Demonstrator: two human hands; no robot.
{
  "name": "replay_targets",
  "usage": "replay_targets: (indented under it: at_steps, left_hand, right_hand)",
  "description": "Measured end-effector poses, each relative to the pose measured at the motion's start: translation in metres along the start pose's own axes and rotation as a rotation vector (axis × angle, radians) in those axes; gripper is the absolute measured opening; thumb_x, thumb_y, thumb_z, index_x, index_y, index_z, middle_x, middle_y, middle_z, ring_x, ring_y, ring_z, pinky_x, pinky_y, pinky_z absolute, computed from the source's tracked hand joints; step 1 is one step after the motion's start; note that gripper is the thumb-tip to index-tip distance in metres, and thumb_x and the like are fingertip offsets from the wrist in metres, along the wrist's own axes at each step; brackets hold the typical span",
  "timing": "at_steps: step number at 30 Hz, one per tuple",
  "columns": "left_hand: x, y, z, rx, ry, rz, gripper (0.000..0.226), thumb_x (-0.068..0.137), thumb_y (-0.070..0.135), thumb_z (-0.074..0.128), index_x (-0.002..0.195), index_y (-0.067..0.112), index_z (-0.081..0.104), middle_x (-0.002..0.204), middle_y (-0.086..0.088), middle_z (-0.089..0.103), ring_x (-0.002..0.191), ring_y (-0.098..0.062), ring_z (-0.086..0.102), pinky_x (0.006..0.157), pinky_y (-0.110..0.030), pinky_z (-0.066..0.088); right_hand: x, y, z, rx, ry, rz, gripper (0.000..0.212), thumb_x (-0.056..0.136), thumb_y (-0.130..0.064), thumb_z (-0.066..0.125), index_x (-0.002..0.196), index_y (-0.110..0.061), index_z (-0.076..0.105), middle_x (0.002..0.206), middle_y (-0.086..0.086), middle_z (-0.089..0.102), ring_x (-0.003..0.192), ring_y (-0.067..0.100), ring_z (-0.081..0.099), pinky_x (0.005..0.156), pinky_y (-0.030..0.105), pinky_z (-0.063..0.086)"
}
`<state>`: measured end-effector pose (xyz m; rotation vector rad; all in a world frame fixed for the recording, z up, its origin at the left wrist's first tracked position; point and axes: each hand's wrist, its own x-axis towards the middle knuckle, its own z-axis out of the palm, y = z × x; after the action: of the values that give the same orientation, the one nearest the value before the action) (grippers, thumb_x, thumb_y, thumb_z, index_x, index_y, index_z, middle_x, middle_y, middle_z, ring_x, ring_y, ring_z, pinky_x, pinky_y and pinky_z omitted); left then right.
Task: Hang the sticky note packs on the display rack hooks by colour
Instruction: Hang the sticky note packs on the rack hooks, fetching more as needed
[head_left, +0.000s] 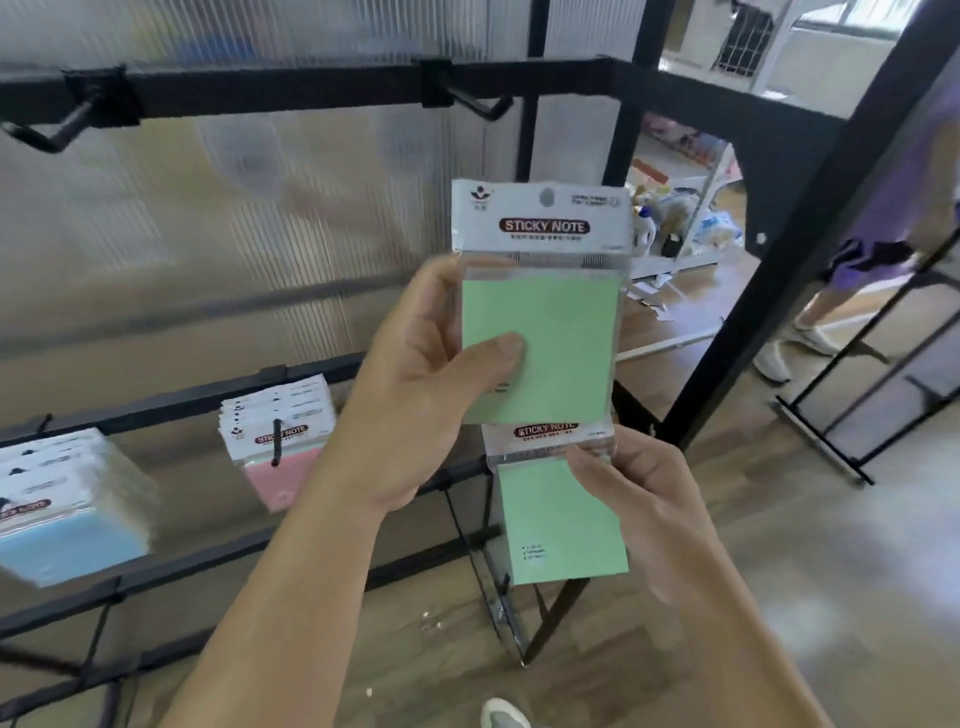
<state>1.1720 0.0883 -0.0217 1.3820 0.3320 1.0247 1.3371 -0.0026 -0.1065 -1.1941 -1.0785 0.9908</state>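
The left hand (431, 384) grips a green pack (561, 322), thumb across its front. The pack stands upright, header up, below the top hook (480, 106). The right hand (628, 499) pinches the header of a second green pack (561, 525), also upright, farther below that hook.

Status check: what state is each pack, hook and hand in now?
Upper green pack: upright, gripped by left hand, unhung.
Lower green pack: header pinched by right hand.
Pink packs: hanging, stacked.
Blue packs: hanging, stacked.
Top left hook: empty.
Top right hook: empty.
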Motion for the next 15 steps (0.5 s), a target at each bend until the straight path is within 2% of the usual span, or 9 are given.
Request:
replay_targets:
  at_steps: [5,8,10,13,15]
  left_hand:
    - [-0.026,-0.034,0.014,-0.012,-0.030,-0.178,0.024,0.085,0.003,0.061,0.104,0.017,0.056,0.095,0.008,0.074,0.087,-0.010,0.071,0.066,-0.023,0.056]
    - [-0.039,-0.056,0.039,0.052,-0.151,-0.315,0.024,0.087,-0.001,0.060,0.103,0.017,0.057,0.092,0.010,0.075,0.083,-0.008,0.071,0.062,-0.024,0.056]
    - [-0.044,-0.071,0.061,0.097,-0.245,-0.402,0.026,0.093,0.000,0.057,0.104,0.023,0.059,0.095,0.011,0.074,0.088,-0.008,0.071,0.064,-0.024,0.056]
    - [-0.042,-0.095,0.095,0.157,-0.301,-0.475,0.025,0.093,0.013,0.061,0.102,0.037,0.061,0.100,0.015,0.073,0.095,-0.009,0.070,0.067,-0.028,0.057]
    - [-0.035,-0.110,0.118,0.166,-0.299,-0.499,0.020,0.092,0.019,0.061,0.101,0.036,0.060,0.101,0.013,0.073,0.095,-0.011,0.070,0.068,-0.029,0.056]
  right_hand:
    - [-0.036,0.008,-0.024,0.017,0.177,0.046,0.021,0.090,-0.019,0.058,0.102,-0.016,0.075,0.099,0.009,0.075,0.085,0.028,0.072,0.064,0.032,0.055]
    - [-0.060,0.016,-0.046,0.025,0.323,0.087,0.018,0.090,-0.016,0.061,0.101,-0.013,0.076,0.099,0.011,0.075,0.083,0.029,0.072,0.063,0.033,0.058]
    - [-0.074,0.020,-0.062,0.039,0.416,0.101,0.017,0.088,-0.018,0.065,0.100,-0.015,0.076,0.102,0.011,0.074,0.087,0.030,0.072,0.066,0.034,0.056]
    - [-0.091,0.020,-0.090,0.065,0.572,0.109,0.016,0.082,-0.015,0.068,0.081,-0.026,0.079,0.092,0.003,0.076,0.079,0.017,0.072,0.063,0.024,0.054]
    - [-0.099,0.020,-0.113,0.064,0.672,0.133,0.023,0.086,-0.015,0.066,0.073,-0.031,0.077,0.084,-0.002,0.076,0.072,0.012,0.070,0.060,0.023,0.052]
